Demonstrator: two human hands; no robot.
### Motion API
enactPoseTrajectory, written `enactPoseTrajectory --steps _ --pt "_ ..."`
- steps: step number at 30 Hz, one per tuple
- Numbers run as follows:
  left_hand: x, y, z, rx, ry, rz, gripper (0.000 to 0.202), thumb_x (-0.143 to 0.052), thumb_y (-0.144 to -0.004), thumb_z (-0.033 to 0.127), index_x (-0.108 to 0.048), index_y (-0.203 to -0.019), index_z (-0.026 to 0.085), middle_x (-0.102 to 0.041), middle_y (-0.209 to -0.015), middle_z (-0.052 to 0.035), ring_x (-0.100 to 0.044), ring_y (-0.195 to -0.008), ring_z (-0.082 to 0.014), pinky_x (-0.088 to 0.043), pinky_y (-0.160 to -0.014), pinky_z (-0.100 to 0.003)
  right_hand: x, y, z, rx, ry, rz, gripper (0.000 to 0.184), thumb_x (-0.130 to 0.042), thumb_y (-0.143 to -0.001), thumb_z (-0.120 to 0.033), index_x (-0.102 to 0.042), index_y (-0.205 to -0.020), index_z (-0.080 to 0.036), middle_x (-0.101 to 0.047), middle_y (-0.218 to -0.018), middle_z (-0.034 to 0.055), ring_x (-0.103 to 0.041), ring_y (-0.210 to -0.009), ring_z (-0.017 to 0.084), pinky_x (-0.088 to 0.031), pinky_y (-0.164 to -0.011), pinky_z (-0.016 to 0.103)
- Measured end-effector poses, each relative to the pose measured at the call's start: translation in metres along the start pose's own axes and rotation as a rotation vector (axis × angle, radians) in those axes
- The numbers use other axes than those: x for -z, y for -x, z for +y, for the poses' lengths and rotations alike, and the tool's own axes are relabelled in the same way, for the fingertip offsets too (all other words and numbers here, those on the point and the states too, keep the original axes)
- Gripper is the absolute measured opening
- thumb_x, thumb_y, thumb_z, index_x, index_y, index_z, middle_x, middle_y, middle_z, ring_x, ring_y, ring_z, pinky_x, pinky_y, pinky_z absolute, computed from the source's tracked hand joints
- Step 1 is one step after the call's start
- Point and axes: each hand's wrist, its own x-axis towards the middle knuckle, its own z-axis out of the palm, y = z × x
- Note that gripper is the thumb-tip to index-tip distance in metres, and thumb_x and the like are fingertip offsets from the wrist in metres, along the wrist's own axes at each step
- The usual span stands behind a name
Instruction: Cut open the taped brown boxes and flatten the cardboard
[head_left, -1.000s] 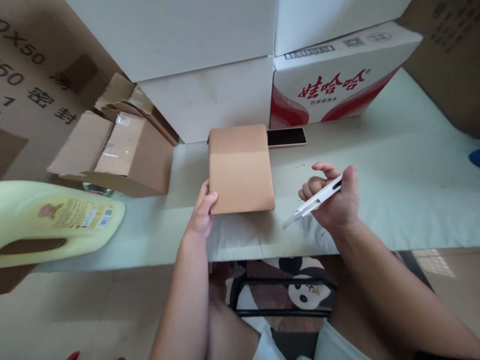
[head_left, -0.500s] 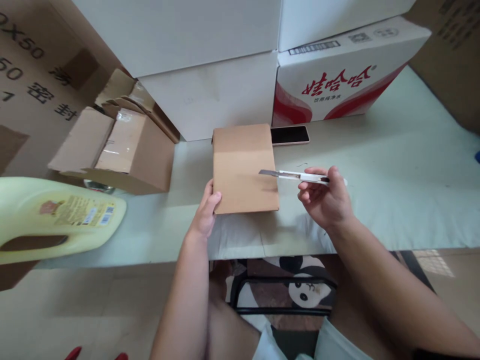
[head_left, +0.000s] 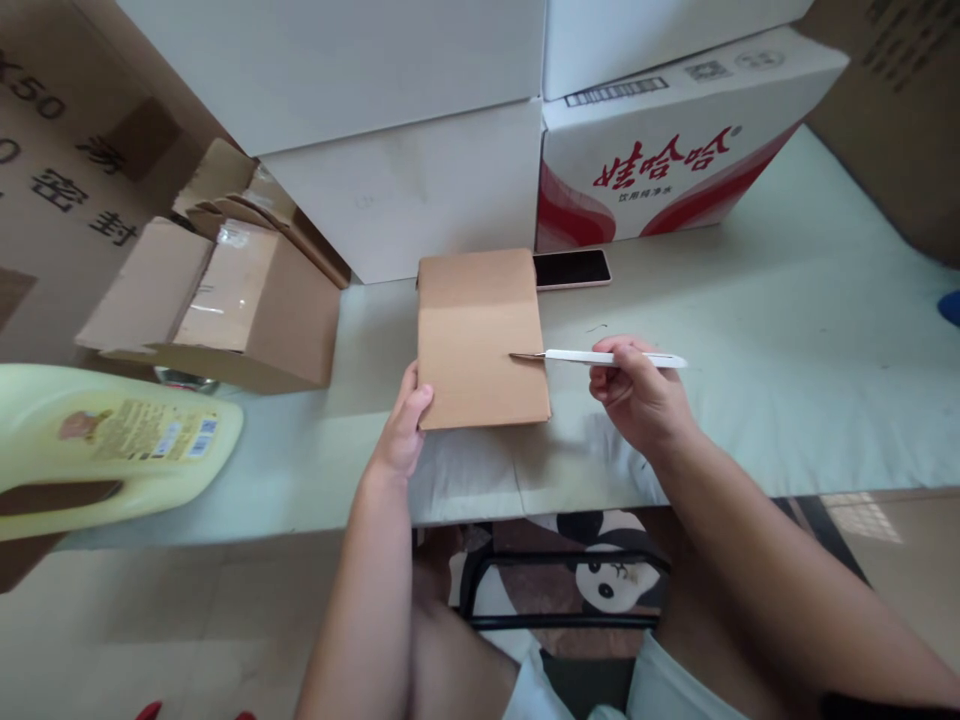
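A plain brown cardboard box [head_left: 480, 320] rests near the front of the cloth-covered table, its broad face towards me. My left hand [head_left: 405, 420] grips its lower left edge, thumb on the front and fingers behind. In my right hand [head_left: 637, 390] is a white utility knife [head_left: 577, 357], pinched between thumb and fingers. Its blade is out and points left over the right half of the box; whether the tip touches the cardboard I cannot tell. A phone [head_left: 574, 268] lies flat behind the box's right edge, partly covered by it.
White cartons [head_left: 420, 190] are stacked at the back, with a red-and-white carton [head_left: 675, 170] to their right. On the left stand an opened brown box [head_left: 292, 310] and a pale yellow jug [head_left: 150, 430]. Below the table edge is a black metal bar [head_left: 562, 621].
The knife has rolled in my right hand, so its blade now shows edge-on. My left hand still holds the box in the same way. The whole view has shifted slightly.
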Motion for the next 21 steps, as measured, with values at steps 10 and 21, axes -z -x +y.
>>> enactPoseTrajectory --steps 10,21 --pt "0.0008 0.0002 -0.0002 0.018 0.006 0.007 0.065 -0.064 -0.076 0.055 -0.053 -0.131 0.023 -0.063 -0.139 -0.0088 -0.055 -0.134 -0.0334 -0.047 -0.106 -0.043 -0.0006 0.0018 -0.0017 0.030 0.025 0.033 0.027 -0.079 -0.070 -0.044 -0.066 -0.068 -0.020 -0.050 -0.049 -0.0055 -0.046 -0.043 0.008 -0.036 -0.041 0.021" --pt "-0.0005 0.0011 0.0001 0.005 -0.008 -0.006 0.063 -0.061 -0.079 0.055 -0.051 -0.133 0.024 -0.063 -0.139 -0.0096 -0.054 -0.134 -0.0332 -0.049 -0.104 -0.043 0.0000 0.0075 0.0004 0.149 0.182 0.013 0.030 -0.076 -0.080 -0.047 -0.065 -0.070 -0.021 -0.046 -0.045 -0.0070 -0.042 -0.043 0.009 -0.034 -0.045 0.025"
